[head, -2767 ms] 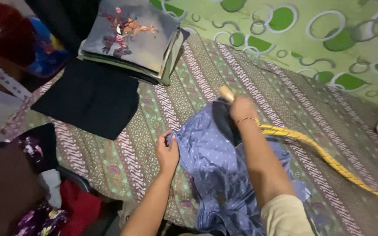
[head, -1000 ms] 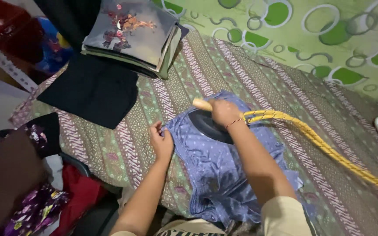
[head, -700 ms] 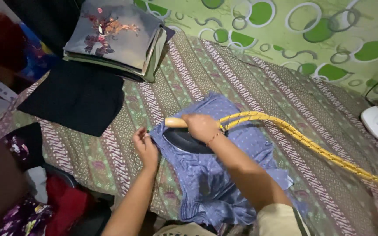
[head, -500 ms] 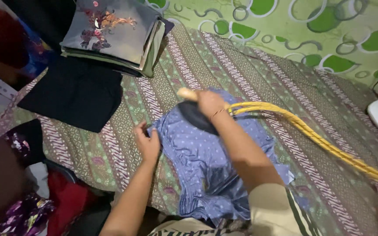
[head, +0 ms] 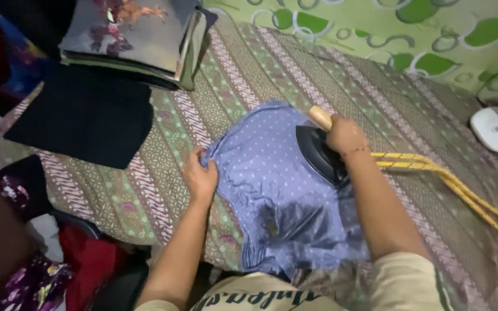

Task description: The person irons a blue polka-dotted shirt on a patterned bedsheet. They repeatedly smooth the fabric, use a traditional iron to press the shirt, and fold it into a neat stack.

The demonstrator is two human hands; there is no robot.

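1. A blue dotted garment (head: 272, 190) lies spread flat on a green and brown patterned cloth (head: 249, 75) that covers the surface; this garment is the landmark for every place below.
2. The right hand (head: 346, 135) is over the garment's upper right part, its fingers clenched round the pale wooden handle (head: 320, 117) of a dark iron (head: 318, 152).
3. The iron's sole rests flat on the garment, touching it, near its right edge.
4. A yellow braided cord (head: 451, 181) runs from the iron off to the right of the garment, across the patterned cloth.
5. The left hand (head: 200, 175) is at the garment's left edge, its fingers pinching the fabric near the upper left corner and pressing it down on the cloth.
6. Left of the garment, well apart from it, a black folded cloth (head: 85, 118) lies flat on the patterned cloth.
7. Above and left of the garment sits a stack of folded clothes (head: 134, 37), its top piece grey with a reddish print; its lower edge touches the black cloth.
8. Far right of the garment, a white rounded object (head: 495, 131) lies at the edge of the view; what it is cannot be told.
9. Below and left of the garment, off the patterned cloth, a heap of red and floral fabrics (head: 59, 270) lies in shadow.
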